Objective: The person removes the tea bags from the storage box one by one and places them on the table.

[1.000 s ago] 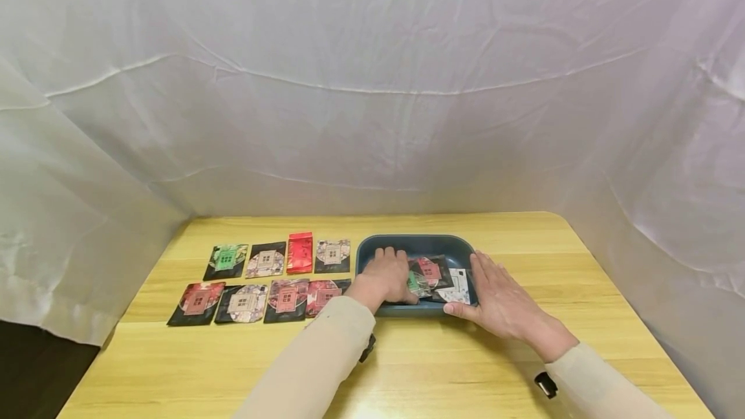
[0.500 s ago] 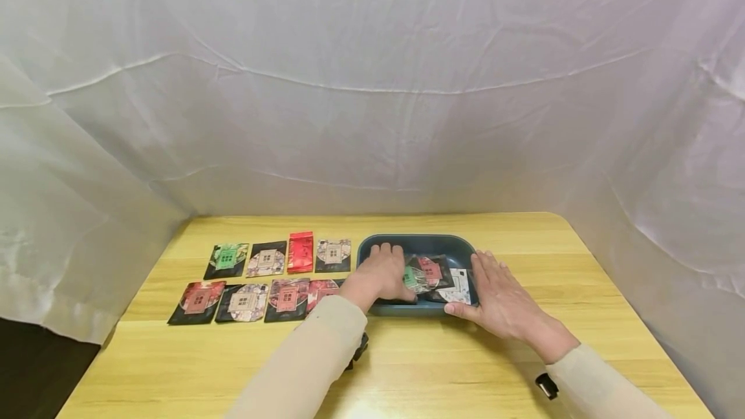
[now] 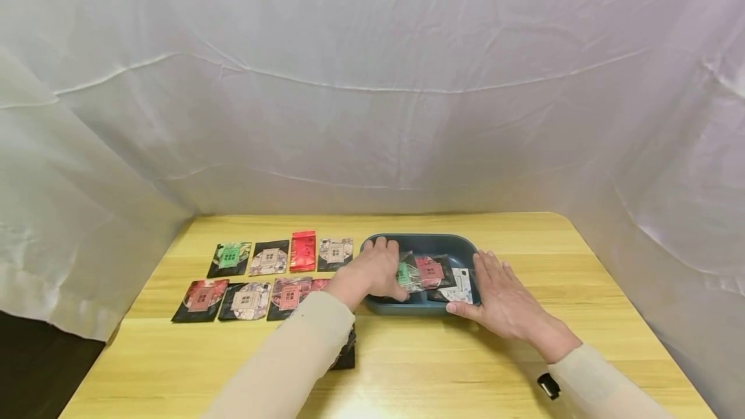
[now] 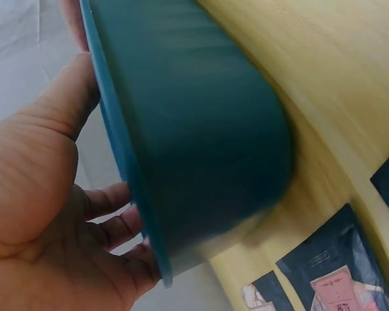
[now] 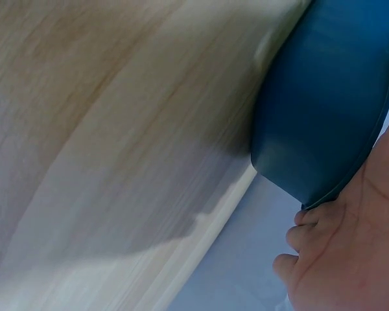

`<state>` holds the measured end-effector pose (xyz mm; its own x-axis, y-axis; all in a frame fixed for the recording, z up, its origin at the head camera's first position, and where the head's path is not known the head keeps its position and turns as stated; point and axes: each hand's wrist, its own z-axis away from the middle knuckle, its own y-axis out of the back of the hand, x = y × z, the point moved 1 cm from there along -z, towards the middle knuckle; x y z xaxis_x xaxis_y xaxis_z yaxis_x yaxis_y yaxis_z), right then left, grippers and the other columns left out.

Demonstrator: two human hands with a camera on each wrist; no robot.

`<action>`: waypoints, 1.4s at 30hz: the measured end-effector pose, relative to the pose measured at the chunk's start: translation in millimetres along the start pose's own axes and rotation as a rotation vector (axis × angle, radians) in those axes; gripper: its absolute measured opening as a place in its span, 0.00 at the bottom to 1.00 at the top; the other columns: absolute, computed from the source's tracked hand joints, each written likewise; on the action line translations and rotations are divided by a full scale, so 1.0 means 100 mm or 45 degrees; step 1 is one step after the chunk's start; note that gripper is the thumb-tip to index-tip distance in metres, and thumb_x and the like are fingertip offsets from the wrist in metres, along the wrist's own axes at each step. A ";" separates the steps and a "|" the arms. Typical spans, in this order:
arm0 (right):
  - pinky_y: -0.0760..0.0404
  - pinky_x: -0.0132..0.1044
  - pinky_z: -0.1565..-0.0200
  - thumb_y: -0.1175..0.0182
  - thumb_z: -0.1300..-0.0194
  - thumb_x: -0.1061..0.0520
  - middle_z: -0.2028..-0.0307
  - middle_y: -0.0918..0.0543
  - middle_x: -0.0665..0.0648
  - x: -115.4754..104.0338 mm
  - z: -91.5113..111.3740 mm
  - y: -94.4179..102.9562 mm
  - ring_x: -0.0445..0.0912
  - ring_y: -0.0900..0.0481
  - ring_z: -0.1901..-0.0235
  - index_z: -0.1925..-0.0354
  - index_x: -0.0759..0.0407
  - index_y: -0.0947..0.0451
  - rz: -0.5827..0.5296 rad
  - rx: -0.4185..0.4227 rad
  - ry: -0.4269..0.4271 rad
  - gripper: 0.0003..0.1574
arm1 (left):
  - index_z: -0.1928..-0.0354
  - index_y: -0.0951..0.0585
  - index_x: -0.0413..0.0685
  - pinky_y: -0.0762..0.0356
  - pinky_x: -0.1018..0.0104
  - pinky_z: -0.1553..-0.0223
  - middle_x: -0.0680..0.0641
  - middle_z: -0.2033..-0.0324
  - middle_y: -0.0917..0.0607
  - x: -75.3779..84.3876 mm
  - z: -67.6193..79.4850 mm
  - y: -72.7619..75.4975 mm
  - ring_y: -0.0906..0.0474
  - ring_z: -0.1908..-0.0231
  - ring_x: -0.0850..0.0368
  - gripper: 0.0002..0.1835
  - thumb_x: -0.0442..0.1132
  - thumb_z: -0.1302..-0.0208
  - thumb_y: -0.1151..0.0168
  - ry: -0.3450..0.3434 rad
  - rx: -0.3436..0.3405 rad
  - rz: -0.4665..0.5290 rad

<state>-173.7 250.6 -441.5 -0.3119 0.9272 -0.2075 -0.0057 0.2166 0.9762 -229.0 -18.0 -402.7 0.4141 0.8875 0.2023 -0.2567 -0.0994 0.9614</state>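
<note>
A dark blue-green basin (image 3: pixel 460 244) stands on the table with several printed sachets in it, including a green-labelled one (image 3: pixel 410 275), a red-labelled one (image 3: pixel 431 271) and a white one (image 3: pixel 462 286). Over the basin's left end lies my left hand (image 3: pixel 375 270), thumb inside and fingers toward the far rim. In the left wrist view its fingertips pass behind the rim. Against the basin's right end rests my right hand (image 3: pixel 500 290), fingers fairly straight along the rim, thumb at the front corner. The left hand hides the basin's left part.
Left of the basin, sachets lie in two rows, among them a red packet (image 3: pixel 302 252), a green-labelled sachet (image 3: pixel 229 258) and a red-printed sachet (image 3: pixel 200 300). A black object (image 3: pixel 346 355) shows partly beneath the left sleeve. A pale curtain (image 3: pixel 372 115) surrounds the table (image 3: pixel 407 367).
My left hand has slid left toward the basin's left end, exposing more of the green-labelled sachet, which has shifted slightly left. The right hand has stayed at the rim.
</note>
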 end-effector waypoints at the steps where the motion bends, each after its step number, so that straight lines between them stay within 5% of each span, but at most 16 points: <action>1: 0.51 0.68 0.22 0.47 0.35 0.15 0.20 0.51 0.79 0.00 0.00 0.00 0.73 0.51 0.20 0.20 0.78 0.55 -0.001 -0.001 -0.001 0.79 | 0.26 0.35 0.41 0.31 0.48 0.28 0.38 0.34 0.29 0.00 0.01 0.00 0.34 0.33 0.38 0.51 0.63 0.41 0.25 -0.006 -0.003 0.002; 22: 0.52 0.69 0.22 0.48 0.34 0.15 0.20 0.51 0.79 0.00 0.01 0.00 0.72 0.51 0.20 0.20 0.78 0.55 0.022 0.004 0.009 0.79 | 0.31 0.33 0.41 0.23 0.54 0.39 0.43 0.41 0.27 -0.14 0.39 0.27 0.33 0.45 0.49 0.50 0.58 0.48 0.18 -0.132 0.082 0.060; 37: 0.51 0.70 0.23 0.46 0.35 0.15 0.21 0.48 0.80 -0.01 0.01 -0.01 0.73 0.49 0.21 0.21 0.79 0.54 0.022 0.016 0.002 0.79 | 0.29 0.33 0.40 0.24 0.53 0.34 0.42 0.41 0.27 -0.34 0.72 0.21 0.30 0.41 0.49 0.52 0.60 0.48 0.19 -0.245 0.135 -0.055; 42: 0.51 0.70 0.23 0.46 0.35 0.15 0.21 0.48 0.80 -0.01 0.00 -0.01 0.73 0.49 0.21 0.20 0.78 0.54 0.023 0.022 0.002 0.79 | 0.32 0.31 0.41 0.21 0.56 0.44 0.45 0.47 0.27 -0.47 0.85 0.17 0.31 0.48 0.51 0.50 0.59 0.50 0.18 -0.228 0.157 -0.002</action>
<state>-173.6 249.9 -442.5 -0.3136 0.9304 -0.1899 0.0162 0.2052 0.9786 -179.3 -99.8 -379.8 0.5658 0.7946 0.2203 -0.1519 -0.1622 0.9750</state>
